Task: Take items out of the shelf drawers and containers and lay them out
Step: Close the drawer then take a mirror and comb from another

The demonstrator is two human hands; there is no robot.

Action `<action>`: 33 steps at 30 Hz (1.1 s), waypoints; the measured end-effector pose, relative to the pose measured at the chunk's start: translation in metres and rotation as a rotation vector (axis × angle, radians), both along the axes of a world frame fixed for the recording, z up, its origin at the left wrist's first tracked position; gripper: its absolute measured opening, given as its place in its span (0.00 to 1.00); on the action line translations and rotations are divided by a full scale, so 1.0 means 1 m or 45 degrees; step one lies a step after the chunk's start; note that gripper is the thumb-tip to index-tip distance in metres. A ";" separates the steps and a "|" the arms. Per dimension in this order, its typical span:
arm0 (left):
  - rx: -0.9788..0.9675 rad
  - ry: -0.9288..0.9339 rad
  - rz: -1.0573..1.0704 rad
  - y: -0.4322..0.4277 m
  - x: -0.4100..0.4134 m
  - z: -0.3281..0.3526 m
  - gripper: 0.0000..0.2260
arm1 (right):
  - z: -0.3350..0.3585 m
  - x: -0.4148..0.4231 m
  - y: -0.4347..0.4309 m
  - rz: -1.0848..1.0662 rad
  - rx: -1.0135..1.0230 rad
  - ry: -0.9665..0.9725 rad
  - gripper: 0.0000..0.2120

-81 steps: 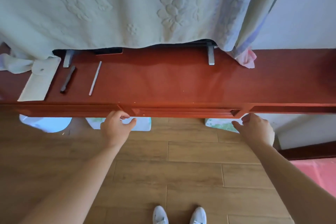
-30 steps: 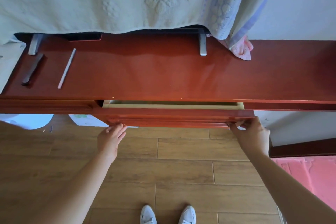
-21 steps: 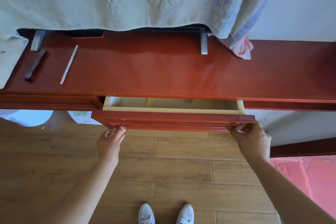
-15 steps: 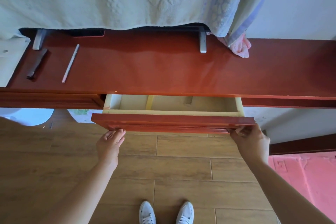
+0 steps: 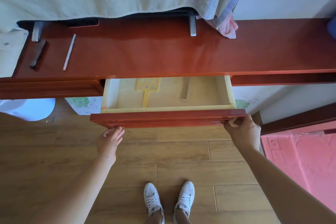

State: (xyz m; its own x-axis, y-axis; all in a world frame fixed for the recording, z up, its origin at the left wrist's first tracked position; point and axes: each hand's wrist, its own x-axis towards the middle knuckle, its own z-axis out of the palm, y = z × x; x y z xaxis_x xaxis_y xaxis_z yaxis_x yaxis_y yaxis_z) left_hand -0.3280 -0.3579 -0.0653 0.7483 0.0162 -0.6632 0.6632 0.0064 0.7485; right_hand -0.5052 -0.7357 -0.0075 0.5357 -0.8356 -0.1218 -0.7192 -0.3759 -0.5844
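A dark bar (image 5: pixel 37 54) and a thin white stick (image 5: pixel 69 52) lie side by side, not touching, at the left end of the red-brown shelf (image 5: pixel 163 54). Nearer, the person's left hand (image 5: pixel 109 142) has its fingers straight and its fingertips against the underside of the open drawer (image 5: pixel 167 117). Inside lie a yellow paddle (image 5: pixel 148 87) and, to its right and apart from it, a brown comb (image 5: pixel 184 88). The right hand (image 5: pixel 243 132) curls round the right end of the drawer front. Farther right, a pink cloth (image 5: pixel 228 28) rests on the shelf.
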 end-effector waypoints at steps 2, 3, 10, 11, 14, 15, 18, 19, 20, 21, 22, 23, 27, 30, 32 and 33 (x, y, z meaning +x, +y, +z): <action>0.039 0.003 0.013 -0.001 -0.007 0.004 0.14 | 0.002 -0.008 0.005 -0.017 0.021 0.002 0.19; 0.084 -0.004 0.021 -0.002 -0.010 0.007 0.09 | 0.002 -0.011 0.007 -0.029 0.030 -0.007 0.19; 0.040 0.010 -0.029 0.023 -0.034 -0.006 0.21 | 0.002 -0.032 0.026 -0.121 0.044 -0.008 0.16; 0.063 0.020 -0.023 0.023 -0.036 -0.004 0.15 | 0.001 -0.035 0.027 -0.128 0.046 0.000 0.16; 0.093 0.059 0.033 0.017 -0.039 0.002 0.04 | 0.002 -0.044 0.032 -0.139 0.069 0.025 0.17; 0.100 0.065 0.035 0.017 -0.041 0.001 0.04 | 0.003 -0.045 0.033 -0.140 0.082 0.035 0.17; 0.086 0.042 0.049 0.025 -0.046 -0.002 0.07 | 0.005 -0.048 0.034 -0.138 0.136 0.034 0.17; 0.062 0.041 0.056 0.027 -0.047 -0.001 0.11 | 0.007 -0.049 0.035 -0.131 0.157 0.032 0.17; 0.061 0.051 0.068 0.029 -0.046 -0.001 0.13 | 0.009 -0.050 0.036 -0.113 0.166 0.026 0.16; 0.077 0.072 0.094 0.029 -0.044 0.002 0.14 | 0.013 -0.051 0.037 -0.091 0.156 0.011 0.15; 0.112 0.102 0.141 0.029 -0.040 0.006 0.14 | 0.017 -0.053 0.037 -0.067 0.128 -0.017 0.16; 0.162 0.116 0.197 0.030 -0.036 0.011 0.15 | 0.023 -0.055 0.038 -0.059 0.094 -0.055 0.21; 0.490 -0.066 0.405 0.033 -0.012 0.047 0.16 | 0.053 -0.046 0.027 -0.252 0.052 -0.260 0.23; 0.570 -0.467 0.477 0.019 0.003 0.102 0.14 | 0.080 -0.016 0.020 -0.279 0.034 -0.389 0.17; 0.637 -0.740 0.317 0.001 0.011 0.136 0.12 | 0.095 0.008 0.020 -0.203 -0.024 -0.433 0.16; 0.653 -0.844 0.196 -0.010 0.015 0.148 0.11 | 0.100 0.021 0.021 -0.158 -0.033 -0.437 0.14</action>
State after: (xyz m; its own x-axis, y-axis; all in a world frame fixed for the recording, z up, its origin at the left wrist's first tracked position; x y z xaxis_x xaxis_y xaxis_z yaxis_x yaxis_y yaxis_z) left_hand -0.3127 -0.3682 0.0826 0.9441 0.3283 0.0285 0.1063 -0.3850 0.9168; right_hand -0.4842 -0.7147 0.0925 0.4363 -0.8971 0.0698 -0.5237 -0.3162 -0.7910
